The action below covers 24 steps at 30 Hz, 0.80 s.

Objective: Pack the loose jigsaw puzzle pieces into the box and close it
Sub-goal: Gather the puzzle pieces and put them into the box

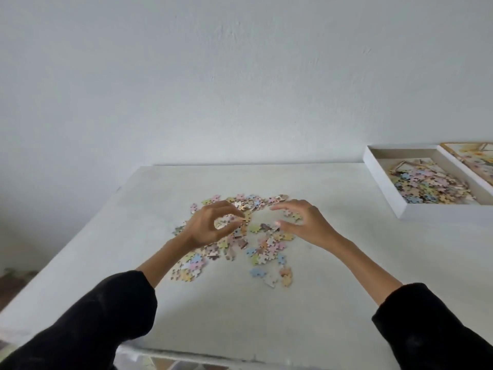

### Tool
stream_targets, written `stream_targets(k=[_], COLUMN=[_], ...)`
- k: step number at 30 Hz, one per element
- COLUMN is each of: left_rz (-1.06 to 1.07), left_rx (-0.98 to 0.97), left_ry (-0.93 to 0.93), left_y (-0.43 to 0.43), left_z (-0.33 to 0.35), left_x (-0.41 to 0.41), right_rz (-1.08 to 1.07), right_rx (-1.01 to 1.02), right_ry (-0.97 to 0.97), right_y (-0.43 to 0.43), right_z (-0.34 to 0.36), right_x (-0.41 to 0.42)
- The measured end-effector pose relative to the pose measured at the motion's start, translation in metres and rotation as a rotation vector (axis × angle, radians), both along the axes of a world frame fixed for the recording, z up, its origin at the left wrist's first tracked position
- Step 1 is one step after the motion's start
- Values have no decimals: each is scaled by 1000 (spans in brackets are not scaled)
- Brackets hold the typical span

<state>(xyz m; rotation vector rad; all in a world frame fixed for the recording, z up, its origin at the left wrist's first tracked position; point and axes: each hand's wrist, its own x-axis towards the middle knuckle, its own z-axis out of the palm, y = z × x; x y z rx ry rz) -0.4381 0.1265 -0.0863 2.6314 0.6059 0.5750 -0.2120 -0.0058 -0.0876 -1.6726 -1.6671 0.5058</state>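
So right now both hands are over the loose pieces [266, 252], which sit in a messy scatter in the middle of the white bench [266, 324]. The left grip [210, 225] is curled into a ring, thumb meeting fingertips right at the top of the pile. It looks like it's pinching a piece or a few, though it's hard to tell how many. The right grip [306, 222] is wide, fingers spread and relaxed just above the pieces, holding nothing. My guess is it's about to rake or scoop a bunch together rather than pick them one by one.

The box [440, 212] is at the far right of the bench, well apart from the scatter. It's open, with a heap of packed pieces [429, 188] already inside, so I'd say maybe halfway done. The lid [477, 158] lies picture-up just beside it on the right, off so pieces can go straight in.
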Motion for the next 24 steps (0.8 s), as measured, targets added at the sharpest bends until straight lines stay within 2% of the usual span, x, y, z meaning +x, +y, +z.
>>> stream_targets(k=[4, 7, 12, 18, 21, 24], left_rz=[44, 33, 30, 72, 131, 245], left_rx=[-1, 53, 138, 156, 198, 121], left_ry=[77, 142, 283, 293, 245, 133], left_y=[3, -3, -6, 2, 5, 13], left_z=[-30, -45, -50, -48, -50, -51], left_x=[-64, -92, -86, -41, -26, -31], right_rz=[24, 46, 28, -6, -58, -153], right_rx=[-172, -207, -260, -237, -210, -148], right_ry=[-261, -434, -562, -538, -489, -410], right_y=[-21, -38, -35, -2, 13, 16], right_z=[-37, -48, -49, -52, -53, -48], right_x=[-38, -54, -70, -75, -73, -60])
